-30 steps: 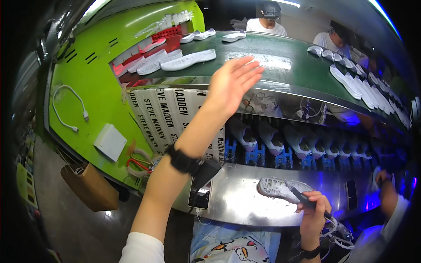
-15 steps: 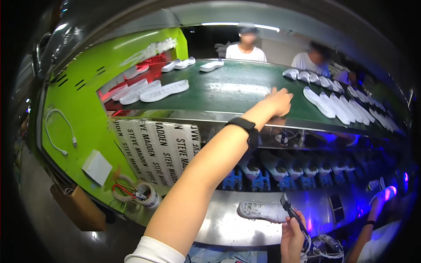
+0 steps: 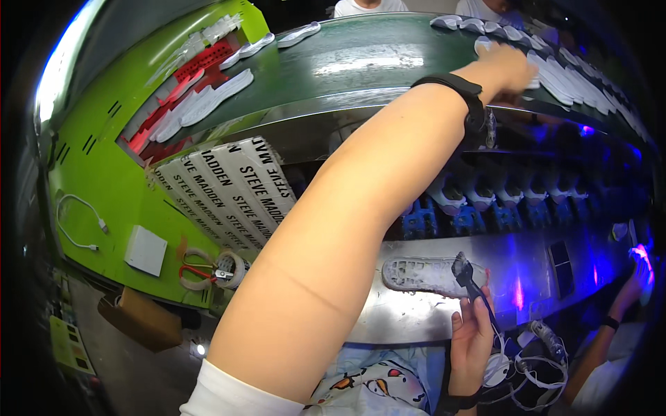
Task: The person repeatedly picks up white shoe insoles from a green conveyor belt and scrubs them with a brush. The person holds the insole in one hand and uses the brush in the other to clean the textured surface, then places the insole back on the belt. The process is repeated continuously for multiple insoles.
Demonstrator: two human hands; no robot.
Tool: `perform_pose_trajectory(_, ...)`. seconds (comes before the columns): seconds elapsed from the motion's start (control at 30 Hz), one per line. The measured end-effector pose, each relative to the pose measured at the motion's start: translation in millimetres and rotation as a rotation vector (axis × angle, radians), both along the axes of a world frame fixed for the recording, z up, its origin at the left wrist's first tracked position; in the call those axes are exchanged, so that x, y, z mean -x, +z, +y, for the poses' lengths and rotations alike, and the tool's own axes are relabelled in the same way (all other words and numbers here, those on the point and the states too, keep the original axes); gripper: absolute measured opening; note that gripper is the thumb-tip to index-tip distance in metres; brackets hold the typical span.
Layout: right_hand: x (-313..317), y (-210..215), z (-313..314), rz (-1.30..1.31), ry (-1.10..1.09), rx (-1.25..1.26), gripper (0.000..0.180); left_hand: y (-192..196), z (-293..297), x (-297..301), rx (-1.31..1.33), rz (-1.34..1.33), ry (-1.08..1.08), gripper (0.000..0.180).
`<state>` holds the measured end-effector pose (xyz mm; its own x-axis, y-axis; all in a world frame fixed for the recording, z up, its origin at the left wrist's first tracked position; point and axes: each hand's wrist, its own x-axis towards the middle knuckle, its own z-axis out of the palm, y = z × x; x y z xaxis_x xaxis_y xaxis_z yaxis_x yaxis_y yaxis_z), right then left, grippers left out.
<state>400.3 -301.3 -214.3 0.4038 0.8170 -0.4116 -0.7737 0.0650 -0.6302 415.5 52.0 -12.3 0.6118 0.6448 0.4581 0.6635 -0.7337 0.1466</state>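
My left hand (image 3: 505, 69) reaches far across the green conveyor belt, over the nearest white shoe sole (image 3: 483, 44) of a row at the right. Parts of that sole show on both sides of the hand. The fingers are smeared and partly hidden, so I cannot tell whether they grip it. Low at the right, my right hand (image 3: 472, 340) is closed around a black brush (image 3: 463, 270), its head upward. Just behind the brush, a pale sole (image 3: 420, 273) lies on the metal bench (image 3: 388, 312), its gridded inside facing up.
More white soles (image 3: 565, 82) line the belt's right; others (image 3: 205, 100) lie at left by red trays. Shoes on blue holders (image 3: 479, 201) fill the shelf below. A printed carton (image 3: 222, 191), scissors (image 3: 191, 269) and tape stand left. Cables (image 3: 534, 374) hang beside my right hand. People work nearby.
My left hand has moved right along the belt, onto the row of soles. My right hand still holds the brush beside the bench sole. The whole view has shifted and tilted.
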Motion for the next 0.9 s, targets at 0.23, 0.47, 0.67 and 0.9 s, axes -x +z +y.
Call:
perform_pose_trajectory(0.23, -24, -3, 3, 0.011, -0.001, 0.012, 0.035, 13, 51, 43, 0.498, -0.237, 0.143, 0.031)
perform_pose_trajectory(0.47, 4, 7, -7, -0.078, 0.066, -0.083, 0.033, 24, -106, 208, 0.682, -0.934, -0.2, 0.025)
perform_pose_trajectory(0.67, 68, 16, -32, -0.144, 0.292, -0.286, 0.028, -160, -232, 324, 1.377, -1.551, -0.321, 0.061)
perform_pose_trajectory(0.9, 174, -8, -15, -1.326, 0.263, -0.432, 0.015, -333, -365, 362, 2.086, -2.074, -0.614, 0.059)
